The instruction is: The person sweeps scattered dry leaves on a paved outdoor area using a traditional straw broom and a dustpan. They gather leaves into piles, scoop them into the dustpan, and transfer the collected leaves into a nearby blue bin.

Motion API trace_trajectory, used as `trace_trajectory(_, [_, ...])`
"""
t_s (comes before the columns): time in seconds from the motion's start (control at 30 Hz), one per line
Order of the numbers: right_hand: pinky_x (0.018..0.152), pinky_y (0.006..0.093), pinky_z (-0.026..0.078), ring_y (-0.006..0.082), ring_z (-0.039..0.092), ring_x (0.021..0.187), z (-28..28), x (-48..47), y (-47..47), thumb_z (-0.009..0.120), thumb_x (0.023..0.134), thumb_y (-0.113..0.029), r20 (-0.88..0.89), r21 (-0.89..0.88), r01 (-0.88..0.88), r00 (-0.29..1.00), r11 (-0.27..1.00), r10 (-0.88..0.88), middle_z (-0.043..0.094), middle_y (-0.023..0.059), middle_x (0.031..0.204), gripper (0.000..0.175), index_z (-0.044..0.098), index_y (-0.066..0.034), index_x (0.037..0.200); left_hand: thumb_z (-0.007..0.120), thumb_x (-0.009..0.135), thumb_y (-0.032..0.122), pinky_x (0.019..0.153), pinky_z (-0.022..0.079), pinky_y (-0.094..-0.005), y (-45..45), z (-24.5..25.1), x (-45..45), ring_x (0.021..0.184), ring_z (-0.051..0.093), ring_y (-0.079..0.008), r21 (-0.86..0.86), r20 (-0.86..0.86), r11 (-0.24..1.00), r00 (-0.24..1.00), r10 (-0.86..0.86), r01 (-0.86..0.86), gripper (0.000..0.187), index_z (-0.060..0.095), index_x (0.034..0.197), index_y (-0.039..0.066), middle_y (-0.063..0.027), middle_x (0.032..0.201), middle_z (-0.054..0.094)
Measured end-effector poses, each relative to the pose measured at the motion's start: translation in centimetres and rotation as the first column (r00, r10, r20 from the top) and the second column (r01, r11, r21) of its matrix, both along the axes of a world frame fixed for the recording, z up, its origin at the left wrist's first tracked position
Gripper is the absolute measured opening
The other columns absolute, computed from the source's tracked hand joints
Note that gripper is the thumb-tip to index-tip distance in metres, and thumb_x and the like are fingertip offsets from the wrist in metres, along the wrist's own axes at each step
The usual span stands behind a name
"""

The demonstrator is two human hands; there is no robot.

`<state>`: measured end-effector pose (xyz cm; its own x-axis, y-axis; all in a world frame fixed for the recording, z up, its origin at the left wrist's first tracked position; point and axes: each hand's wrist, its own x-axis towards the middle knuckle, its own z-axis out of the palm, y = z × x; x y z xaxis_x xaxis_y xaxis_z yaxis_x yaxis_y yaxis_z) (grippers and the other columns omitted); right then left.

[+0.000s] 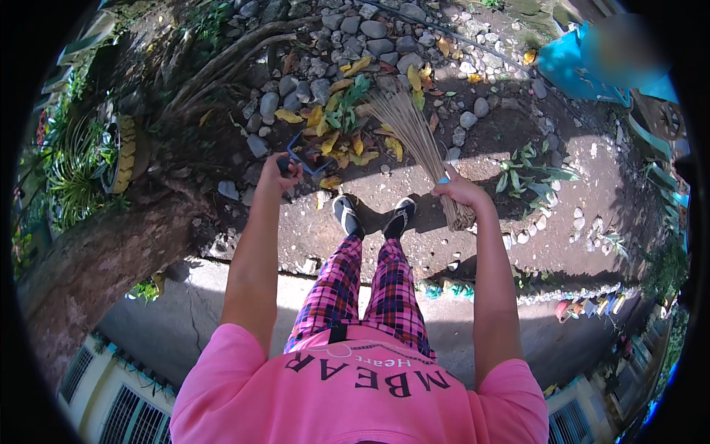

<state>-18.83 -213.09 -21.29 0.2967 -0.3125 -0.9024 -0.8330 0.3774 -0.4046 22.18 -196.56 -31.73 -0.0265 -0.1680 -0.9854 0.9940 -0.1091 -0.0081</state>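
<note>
My right hand [461, 190] grips a stick broom [416, 133] near its bound end, with its bristles spread over stones and leaves ahead of my feet. My left hand [282, 173] is closed round the dark handle of a tool with a thin bluish frame [302, 161]; its exact kind I cannot tell. Just beyond the frame lies a heap of yellow and brown leaves [358, 147], with a green leafy sprig [349, 105] on it. The bristles touch or overlap the heap's right side.
Grey stones [377, 46] cover the ground beyond the leaves. A tree trunk [105, 255] and roots lie at left, near a yellow-edged tire planter [126, 154]. A blue container [571, 64] stands at upper right. Low plants [527, 172] grow at right; a concrete strip [222, 316] runs behind my feet.
</note>
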Motion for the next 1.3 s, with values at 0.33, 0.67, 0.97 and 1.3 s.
trace_trajectory(0.33, [0.067, 0.0347, 0.047, 0.0250, 0.058, 0.079, -10.7, 11.6, 9.7, 0.064, 0.059, -0.017, -0.036, 0.099, -0.143, 0.988, 0.985, 0.148, 0.058, 0.0195, 0.097, 0.103, 0.003, 0.0036, 0.139, 0.050, 0.084, 0.015, 0.070, 0.050, -0.0413, -0.3, -1.8, -1.7, 0.050, 0.049, -0.0169, -0.060, -0.002, 0.998, 1.000, 0.025, -0.025, 0.017, 0.040, 0.090, 0.002, -0.0060, 0.065, 0.047])
trace_trajectory(0.67, [0.070, 0.0344, 0.047, 0.0276, 0.059, 0.080, -2.9, 5.7, 9.5, 0.066, 0.060, -0.021, 0.077, 0.139, -0.346, 0.938, 0.928, 0.339, 0.059, 0.0222, 0.100, 0.102, 0.007, 0.0015, 0.140, 0.045, 0.089, 0.017, 0.078, 0.051, -0.0421, 0.3, 1.0, -9.0, 0.049, 0.051, -0.0187, -0.306, 0.028, 0.950, 0.997, 0.076, -0.063, 0.013, 0.043, 0.086, 0.004, -0.0062, 0.060, 0.046])
trace_trajectory(0.97, [0.059, 0.0309, 0.045, 0.0211, 0.056, 0.069, 6.8, -2.7, 5.4, 0.067, 0.061, -0.013, 0.197, -0.062, -0.355, 0.912, 0.933, 0.360, 0.060, 0.0145, 0.084, 0.098, 0.010, 0.0019, 0.140, 0.047, 0.086, 0.011, 0.084, 0.049, -0.0396, 0.8, 13.6, -14.3, 0.048, 0.051, -0.0186, -0.491, -0.032, 0.850, 0.979, 0.201, -0.190, 0.020, 0.043, 0.071, -0.001, -0.0080, 0.060, 0.048])
trace_trajectory(1.3, [0.058, 0.0294, 0.046, 0.0154, 0.054, 0.070, 16.9, -14.5, -1.3, 0.065, 0.065, -0.007, 0.229, -0.150, -0.086, 0.966, 0.985, 0.119, 0.056, 0.0105, 0.089, 0.082, 0.022, -0.0012, 0.134, 0.047, 0.087, 0.011, 0.086, 0.049, -0.0385, -10.4, 23.0, -23.6, 0.050, 0.050, -0.0159, -0.670, -0.016, 0.740, 0.998, 0.068, -0.061, 0.019, 0.045, 0.072, 0.000, -0.0068, 0.057, 0.047])
